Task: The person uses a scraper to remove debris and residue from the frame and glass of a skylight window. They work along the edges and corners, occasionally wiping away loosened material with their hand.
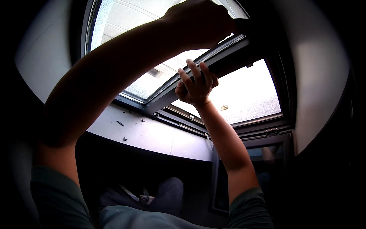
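My left arm reaches up across the window, and my left hand (200,23) is closed in a fist at the top of the dark window frame (162,100). It lies in shadow, and whatever it holds is lost against the dark frame to its right. Lower down, my right hand (196,84) is raised against the frame's middle bar, its fingers stretched upward and apart, the fingertips at the bar's edge. Left of the bar is a glass pane (139,86); to the right, a bright window opening (249,93).
On the white sill (152,135) below lie a small dark rod (120,123) and two small metal pieces, one near the front edge (125,139). A dark-framed panel (215,183) stands at lower right, under the sill. Pale walls (316,68) flank the window.
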Demonstrator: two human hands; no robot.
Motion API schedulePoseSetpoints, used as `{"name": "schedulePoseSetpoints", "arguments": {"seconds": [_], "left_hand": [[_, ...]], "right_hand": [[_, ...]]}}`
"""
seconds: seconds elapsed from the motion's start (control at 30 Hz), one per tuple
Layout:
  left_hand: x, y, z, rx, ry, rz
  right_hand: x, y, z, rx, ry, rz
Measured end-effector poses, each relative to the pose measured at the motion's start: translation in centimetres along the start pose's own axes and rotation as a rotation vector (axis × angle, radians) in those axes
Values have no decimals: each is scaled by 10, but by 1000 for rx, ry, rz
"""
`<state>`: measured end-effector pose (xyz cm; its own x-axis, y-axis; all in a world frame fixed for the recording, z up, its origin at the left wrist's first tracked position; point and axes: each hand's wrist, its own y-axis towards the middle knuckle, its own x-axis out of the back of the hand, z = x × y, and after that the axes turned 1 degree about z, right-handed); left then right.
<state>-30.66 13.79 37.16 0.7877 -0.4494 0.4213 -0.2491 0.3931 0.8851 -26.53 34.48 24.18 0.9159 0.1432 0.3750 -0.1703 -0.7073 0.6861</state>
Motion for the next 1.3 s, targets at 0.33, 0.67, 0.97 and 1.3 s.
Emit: {"name": "schedulePoseSetpoints", "arguments": {"seconds": [0.33,0.67,0.97,1.3], "left_hand": [[-3,-10,-31,125,-106,38],[-27,-35,-22,128,-180,-113],[-14,-145,-35,385,-1266,-173],[1,-59,-67,383,-1490,-60]], "right_hand": [[1,-7,-4,32,-71,37],[3,-2,-7,106,-88,96],[3,-3,-1,65,-100,33],[-12,-44,-11,-204,68,185]]}}
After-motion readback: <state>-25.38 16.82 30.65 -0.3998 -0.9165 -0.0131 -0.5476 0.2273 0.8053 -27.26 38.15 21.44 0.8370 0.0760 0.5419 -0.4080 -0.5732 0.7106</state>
